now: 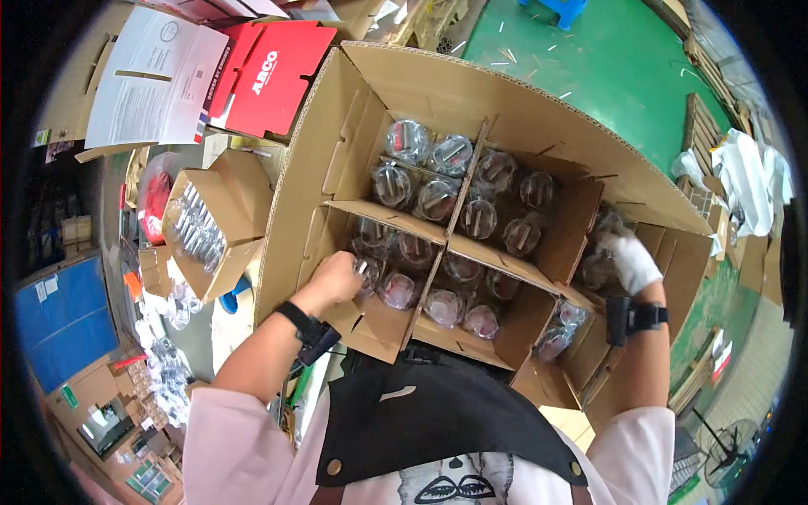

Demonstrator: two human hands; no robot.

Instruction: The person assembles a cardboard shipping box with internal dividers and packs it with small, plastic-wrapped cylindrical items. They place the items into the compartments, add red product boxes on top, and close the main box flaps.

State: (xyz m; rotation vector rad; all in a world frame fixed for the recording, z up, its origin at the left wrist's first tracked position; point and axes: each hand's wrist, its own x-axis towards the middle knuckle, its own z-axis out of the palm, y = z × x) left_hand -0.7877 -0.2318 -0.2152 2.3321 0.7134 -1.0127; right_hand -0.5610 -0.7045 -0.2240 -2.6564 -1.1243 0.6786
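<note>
Clear-wrapped round parts (396, 290) sit in groups inside a large open carton (522, 93), parted by cardboard dividers (387, 220). Four show in each of the far-left and far-middle compartments, four in each of the near-left and near-middle ones; more lie in the right-hand column, partly hidden. Left hand (335, 278), bare, at the left side of the near-left compartment: fingers curled inward, tips at a wrapped part; cannot tell whether they pinch it. Right hand (635, 263), white-gloved, reaches into the far-right compartment, over or against a wrapped part there; fingers blurred and partly hidden, so cannot tell whether spread or closed. Black bands on both wrists. Black apron (446, 396) at the carton's near edge. Left of carton: smaller box (242, 202) holding silvery packets; beyond it, a red printed box (286, 71). Farther out: green floor (505, 42), blue stool (560, 8) at top, white plastic bag (745, 181) at right, fan (728, 450) lower right.
</note>
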